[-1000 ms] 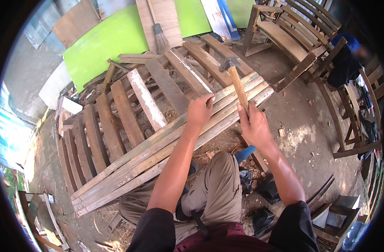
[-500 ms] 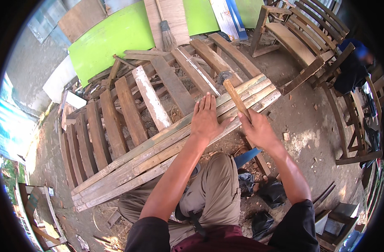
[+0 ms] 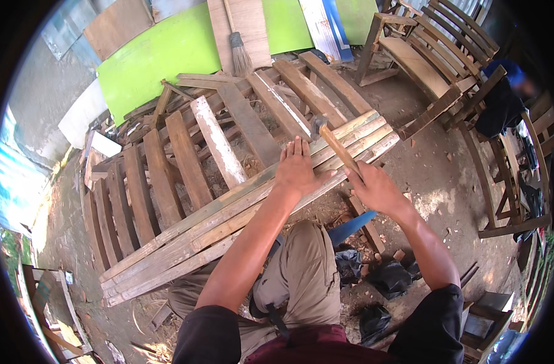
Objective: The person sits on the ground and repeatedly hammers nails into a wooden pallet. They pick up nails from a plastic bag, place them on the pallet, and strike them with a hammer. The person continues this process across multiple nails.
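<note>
My right hand [image 3: 372,187] is closed round the wooden handle of a hammer [image 3: 337,144]. The hammer's dark head lies at the edge of several long pale wooden strips [image 3: 186,238], near their right end. Fingers stretched out, my left hand [image 3: 299,167] presses flat on these strips, left of the hammer. The strips lie side by side across the near ends of several wooden slats [image 3: 248,124]. One of the slats [image 3: 218,141] has peeling white paint; the others are mostly brown.
A wooden bench [image 3: 417,67] stands at the back right, with a person in dark clothing [image 3: 501,100] beside it. A broom [image 3: 239,51] leans on boards behind the slats. Black plastic bags [image 3: 389,279] and a blue object [image 3: 351,228] lie near my knee.
The hammer's head has come down toward the edge of the strips and a little left. My left hand stays flat on the strips.
</note>
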Motion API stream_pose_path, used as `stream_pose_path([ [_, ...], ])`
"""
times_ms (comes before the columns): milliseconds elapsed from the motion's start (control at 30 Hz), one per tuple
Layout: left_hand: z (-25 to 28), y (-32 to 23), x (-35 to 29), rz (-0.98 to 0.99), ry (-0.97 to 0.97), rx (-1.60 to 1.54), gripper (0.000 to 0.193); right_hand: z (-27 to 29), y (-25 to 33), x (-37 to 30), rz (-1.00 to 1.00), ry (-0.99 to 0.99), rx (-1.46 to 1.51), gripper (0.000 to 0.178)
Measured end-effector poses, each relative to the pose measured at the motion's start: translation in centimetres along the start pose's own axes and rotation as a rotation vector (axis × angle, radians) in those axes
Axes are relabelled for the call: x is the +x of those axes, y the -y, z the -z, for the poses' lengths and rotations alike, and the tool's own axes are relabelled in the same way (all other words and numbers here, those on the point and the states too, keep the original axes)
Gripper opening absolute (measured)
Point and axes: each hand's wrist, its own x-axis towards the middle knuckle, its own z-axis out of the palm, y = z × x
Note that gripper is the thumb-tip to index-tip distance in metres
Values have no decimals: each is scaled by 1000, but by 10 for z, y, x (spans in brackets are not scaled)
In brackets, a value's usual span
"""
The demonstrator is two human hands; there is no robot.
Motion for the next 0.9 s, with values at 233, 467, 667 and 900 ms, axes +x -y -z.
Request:
stream_pose_path([
  [233,0,-2,-3,-5,-18,14,117,0,3,3,-82,-151,241,48],
  [467,2,-1,-7,7,0,17,116,11,7,2,-94,-61,120,44],
  [667,-3,0,-5,11,-36,22,115,7,2,2,-38,-75,130,41],
  [900,-2,-1,-7,0,-54,0,116,11,14,-1,-24,-84,63,37],
])
